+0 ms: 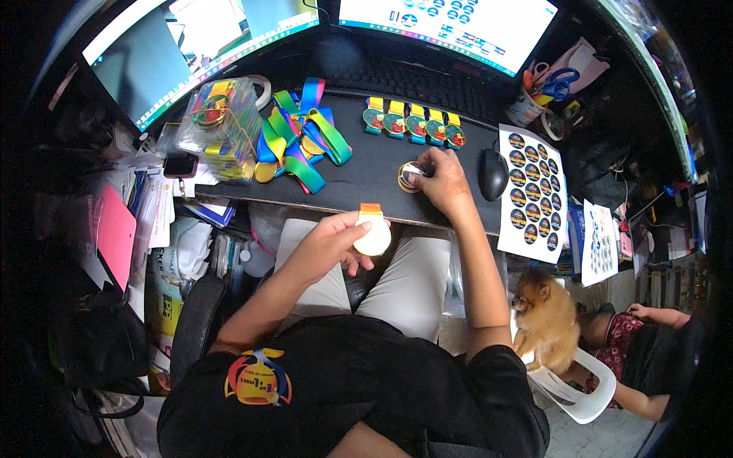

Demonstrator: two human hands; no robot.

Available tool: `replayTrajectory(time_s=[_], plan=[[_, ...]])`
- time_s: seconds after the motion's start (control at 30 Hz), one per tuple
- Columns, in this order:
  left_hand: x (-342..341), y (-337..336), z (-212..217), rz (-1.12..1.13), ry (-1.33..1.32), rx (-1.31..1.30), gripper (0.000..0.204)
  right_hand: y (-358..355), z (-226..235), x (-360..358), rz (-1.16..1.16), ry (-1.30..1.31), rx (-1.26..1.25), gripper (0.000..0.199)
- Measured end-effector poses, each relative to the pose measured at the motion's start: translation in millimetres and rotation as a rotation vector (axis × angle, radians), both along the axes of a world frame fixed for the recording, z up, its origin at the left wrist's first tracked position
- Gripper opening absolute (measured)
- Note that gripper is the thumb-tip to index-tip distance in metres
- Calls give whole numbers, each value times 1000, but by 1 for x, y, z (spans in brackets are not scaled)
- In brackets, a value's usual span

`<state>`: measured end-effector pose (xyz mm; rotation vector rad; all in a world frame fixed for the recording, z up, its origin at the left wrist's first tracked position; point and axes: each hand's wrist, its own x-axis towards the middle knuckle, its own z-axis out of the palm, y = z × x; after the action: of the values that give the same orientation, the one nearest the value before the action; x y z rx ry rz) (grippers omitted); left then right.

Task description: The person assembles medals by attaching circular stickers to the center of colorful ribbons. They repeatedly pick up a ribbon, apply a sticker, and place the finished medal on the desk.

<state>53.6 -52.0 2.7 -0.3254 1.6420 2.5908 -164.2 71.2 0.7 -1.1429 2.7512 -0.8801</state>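
My left hand [324, 243] holds a shiny round medal [372, 239] on a short orange ribbon, over my lap at the desk's front edge. The medal's bright face is turned up, with my thumb on it. Right of it, my right hand [447, 182] is closed with its fingertips on a small pile of round black-and-gold stickers [406, 177] on the black desk. How many it grips is hidden. Beyond it lie several finished-looking medals [415, 125] in a row with yellow ribbons. A heap of gold medals with blue-green ribbons [294, 145] lies to the left.
A stack of bagged medals [217, 133] stands at the left. A sheet of round stickers [534, 195] lies right of a black mouse [493, 174]. Behind are a keyboard [416, 90], two screens and a cup with scissors [525, 107]. A dog [548, 320] sits on a white chair near another person.
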Motion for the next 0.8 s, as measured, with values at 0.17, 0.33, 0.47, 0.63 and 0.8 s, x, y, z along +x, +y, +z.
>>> replayTrajectory(time_s=[0.17,0.33,0.47,0.63,0.8], plan=[[-14,-6,-7,64,31,35,41,4,15,2,21,-585,-226,32],[-28,1,-7,190,22,26,40,16,26,47,186,-1042,-683,46],[-39,11,-3,209,85,95,37,12,21,75,89,-830,-871,31],[-47,23,-1,222,151,-102,29,4,6,90,55,-622,-1072,23],[-49,30,1,287,152,-197,24,15,4,78,86,221,-651,25]])
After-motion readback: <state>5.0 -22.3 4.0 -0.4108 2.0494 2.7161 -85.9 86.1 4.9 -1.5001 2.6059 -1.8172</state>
